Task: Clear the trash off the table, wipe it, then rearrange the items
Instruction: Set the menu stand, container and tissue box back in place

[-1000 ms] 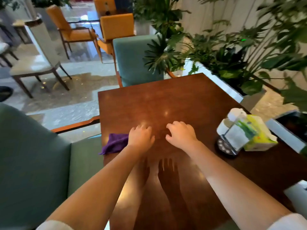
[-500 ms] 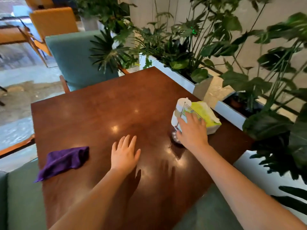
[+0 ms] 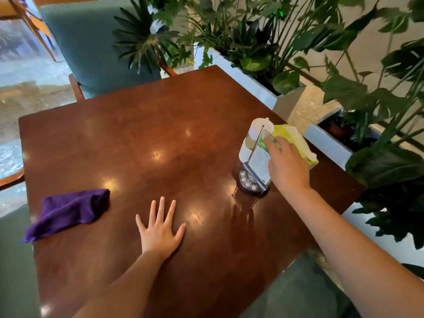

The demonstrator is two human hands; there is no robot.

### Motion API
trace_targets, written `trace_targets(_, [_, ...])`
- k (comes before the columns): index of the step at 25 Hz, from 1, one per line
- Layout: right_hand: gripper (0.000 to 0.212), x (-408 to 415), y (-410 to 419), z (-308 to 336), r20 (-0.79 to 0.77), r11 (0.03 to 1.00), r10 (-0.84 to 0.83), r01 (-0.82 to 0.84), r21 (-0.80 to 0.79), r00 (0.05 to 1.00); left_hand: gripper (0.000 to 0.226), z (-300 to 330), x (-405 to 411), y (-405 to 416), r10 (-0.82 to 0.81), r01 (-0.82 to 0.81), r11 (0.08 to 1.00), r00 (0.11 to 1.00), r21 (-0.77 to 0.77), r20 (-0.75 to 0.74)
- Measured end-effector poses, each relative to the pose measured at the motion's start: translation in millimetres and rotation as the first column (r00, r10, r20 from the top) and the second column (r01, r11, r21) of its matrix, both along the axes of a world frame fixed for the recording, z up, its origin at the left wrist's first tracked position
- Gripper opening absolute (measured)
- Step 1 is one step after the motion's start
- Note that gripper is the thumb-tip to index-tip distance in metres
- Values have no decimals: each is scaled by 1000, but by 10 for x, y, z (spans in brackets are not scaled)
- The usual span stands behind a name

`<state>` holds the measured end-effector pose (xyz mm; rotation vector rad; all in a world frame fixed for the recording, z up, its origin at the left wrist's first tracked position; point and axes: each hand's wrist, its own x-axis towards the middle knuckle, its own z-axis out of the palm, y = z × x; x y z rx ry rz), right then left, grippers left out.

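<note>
Table point(image 3: 160, 125) shows no trash, so rearranging remains, I judge: my left hand point(image 3: 160, 230) flat, fingers spread, lower centre; my right hand point(image 3: 285, 166) gripping the menu stand point(image 3: 257, 166), right of centre; purple cloth point(image 3: 68, 210) at left.

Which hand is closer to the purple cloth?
Left. The left hand lies flat on the table just right of the purple cloth; the right hand is far across, at the sign holder.
</note>
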<state>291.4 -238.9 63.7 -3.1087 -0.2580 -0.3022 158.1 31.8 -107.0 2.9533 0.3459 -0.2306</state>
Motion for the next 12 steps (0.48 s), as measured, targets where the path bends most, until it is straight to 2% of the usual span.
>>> trace_targets(3, [48,123,-28,34,33,969,-85,75,237,996,74,-58,4,-27,19,-19,1000,1000,4,19])
trace_targets(6, [29,246,-5,134,-2,942,-102,98,322,995,74,-75,-6,-13,15,-15,1000,1000,23,22])
trace_targets(8, [30,271,130,205,-13,938,-31,33,346,999,74,-80,0,-12,19,-19,1000,999,14,34])
trace_targets(12, [29,324,525,285,39,878,218,-213,428,975,75,-95,-7,-14,19,-20,1000,999,14,50])
